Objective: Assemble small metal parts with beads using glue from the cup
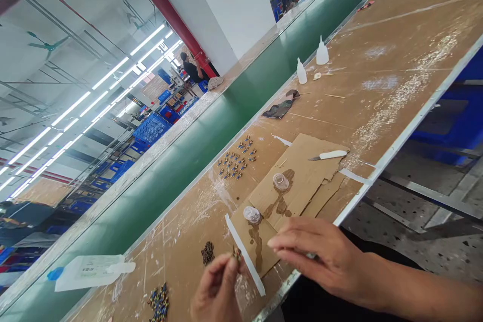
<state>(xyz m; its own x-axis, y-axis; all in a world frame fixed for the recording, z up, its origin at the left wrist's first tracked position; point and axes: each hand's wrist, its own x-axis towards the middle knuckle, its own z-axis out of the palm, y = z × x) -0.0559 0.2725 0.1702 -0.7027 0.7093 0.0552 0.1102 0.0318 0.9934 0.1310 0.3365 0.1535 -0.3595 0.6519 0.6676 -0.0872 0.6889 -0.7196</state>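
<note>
My left hand (pixel 219 287) pinches a small figure-like piece (pixel 236 253) between thumb and fingertips, above the cardboard's near left corner. To its right is my right hand (pixel 320 254), its fingers drawn together over the cardboard's edge. A pale glint shows between those fingers, too small to name. On the stained cardboard sheet (pixel 302 196) stand two small round cups, one with whitish contents (pixel 251 215) and one pinkish (pixel 280 181). Close to my left hand lies a pile of dark small parts (pixel 207 252). A heap of blue and gold pieces (pixel 159 303) is further left.
Several small figures (pixel 236 161) stand in rows beyond the cardboard. A white-handled knife (pixel 332 155) lies on it. Further off are a dark rag (pixel 281 105) and two white squeeze bottles (pixel 322 53) (pixel 301 71). A clear bottle (pixel 90 272) lies at left beside the green belt (pixel 181 158).
</note>
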